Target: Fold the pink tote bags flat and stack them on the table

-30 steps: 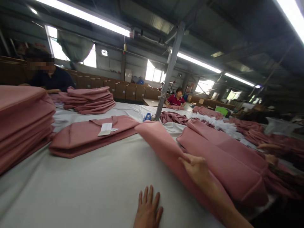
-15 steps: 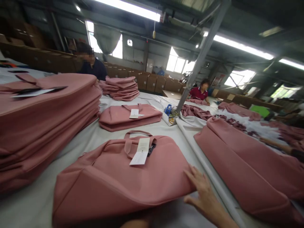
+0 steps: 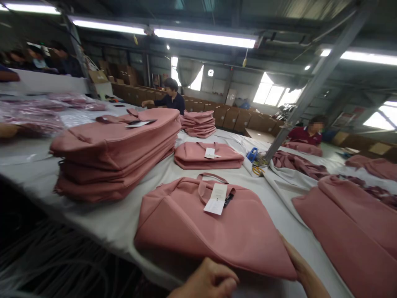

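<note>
A pink handbag point(image 3: 245, 234) lies flat in front of me, its handle point(image 3: 214, 178) toward the far side. On it are a white paper tag point(image 3: 215, 199) and a small black tag point(image 3: 228, 200). My left hand point(image 3: 211, 279) is closed by the bag's near edge, fingers curled, with nothing visible in them. At the bag's right end, my right hand point(image 3: 296, 258) touches the side; its fingers are mostly hidden behind the fabric. Beyond lies another tagged pink bag point(image 3: 198, 159).
A tall stack of pink bags point(image 3: 118, 165) stands left; a smaller stack point(image 3: 198, 124) is behind. More pink pieces point(image 3: 350, 223) lie right. A blue tape dispenser point(image 3: 252, 154) sits by a metal post point(image 3: 310, 89). A person point(image 3: 170, 101) works across the table. Plastic-wrapped goods point(image 3: 34, 116) lie far left.
The view has swung left, bringing in the table edge. My left hand has come up into view by the near edge. My right hand's fingers have slipped behind the bag's right end.
</note>
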Motion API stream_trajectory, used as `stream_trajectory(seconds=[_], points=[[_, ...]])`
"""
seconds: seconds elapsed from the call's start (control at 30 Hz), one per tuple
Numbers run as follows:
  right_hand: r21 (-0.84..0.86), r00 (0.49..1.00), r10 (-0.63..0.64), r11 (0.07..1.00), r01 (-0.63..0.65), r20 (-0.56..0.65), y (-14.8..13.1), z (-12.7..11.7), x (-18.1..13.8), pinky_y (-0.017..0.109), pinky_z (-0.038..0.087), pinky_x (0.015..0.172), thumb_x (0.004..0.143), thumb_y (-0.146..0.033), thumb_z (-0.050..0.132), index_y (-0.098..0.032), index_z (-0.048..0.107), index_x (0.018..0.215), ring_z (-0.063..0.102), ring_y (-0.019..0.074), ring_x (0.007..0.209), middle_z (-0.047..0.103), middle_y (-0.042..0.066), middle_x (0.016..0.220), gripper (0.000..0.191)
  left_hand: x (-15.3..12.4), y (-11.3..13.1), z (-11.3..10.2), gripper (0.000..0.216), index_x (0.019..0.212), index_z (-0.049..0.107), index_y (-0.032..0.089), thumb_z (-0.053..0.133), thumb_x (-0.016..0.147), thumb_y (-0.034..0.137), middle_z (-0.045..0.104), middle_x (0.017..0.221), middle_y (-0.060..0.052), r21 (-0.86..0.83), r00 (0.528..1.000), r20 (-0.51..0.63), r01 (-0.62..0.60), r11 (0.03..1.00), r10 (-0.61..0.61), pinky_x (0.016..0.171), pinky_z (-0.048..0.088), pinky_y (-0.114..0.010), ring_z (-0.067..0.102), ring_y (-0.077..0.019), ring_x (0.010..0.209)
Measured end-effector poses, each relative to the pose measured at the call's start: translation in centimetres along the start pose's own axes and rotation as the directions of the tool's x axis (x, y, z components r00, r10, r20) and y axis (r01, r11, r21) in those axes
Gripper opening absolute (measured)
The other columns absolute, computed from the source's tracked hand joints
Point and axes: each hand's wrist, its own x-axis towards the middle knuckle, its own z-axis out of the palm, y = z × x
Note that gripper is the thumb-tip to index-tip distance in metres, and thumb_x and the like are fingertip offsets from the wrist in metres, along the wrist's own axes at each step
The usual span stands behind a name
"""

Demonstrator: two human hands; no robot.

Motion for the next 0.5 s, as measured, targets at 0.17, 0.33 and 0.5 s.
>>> stream_trajectory(seconds=[0.17, 0.33, 0.5], points=[[-0.029, 0.996, 0.047, 0.998, -0.049, -0.082, -1.7, 1.3, 1.8, 0.042, 0.059, 0.073, 0.064, -0.052, 0.078, -0.02, 0.072, 0.094, 0.067, 0.0321, 0.09, 0.073, 0.009, 0.09, 0.044, -5.3, 0.4, -13.7, 0.047, 0.119, 0.057, 0.021, 0.043, 0.09, 0.055, 0.065, 0.115, -0.007, 0.277, 0.518, -0.847, 0.246, 0.929, 0.115, 0.083, 0.049, -0.029, 0.062, -0.0211, 0.102], [0.005, 0.991, 0.016, 1.0, -0.016, -0.134, -0.9, 2.2, 0.4, 0.035, 0.058, 0.06, 0.063, -0.051, 0.08, -0.012, 0.071, 0.089, 0.068, 0.0291, 0.079, 0.073, 0.01, 0.086, 0.048, -1.7, -2.5, -20.9, 0.049, 0.094, 0.066, 0.018, 0.034, 0.089, 0.054, 0.07, 0.098, -0.012, 0.552, 0.652, -0.737, 0.424, 0.718, 0.181, 0.091, 0.043, -0.041, 0.062, -0.0275, 0.098], [0.13, 0.97, 0.04, 0.992, -0.009, -0.239, 4.8, 0.0, -5.4, 0.03, 0.059, 0.064, 0.06, -0.054, 0.081, -0.014, 0.071, 0.095, 0.068, 0.0273, 0.088, 0.072, 0.008, 0.097, 0.054, 1.8, -2.6, -18.1, 0.053, 0.049, 0.048, 0.021, 0.039, 0.087, 0.058, 0.056, 0.052, -0.002, 0.628, 0.746, -0.632, 0.335, 0.702, 0.21, 0.056, 0.036, -0.028, 0.052, -0.0166, 0.052]])
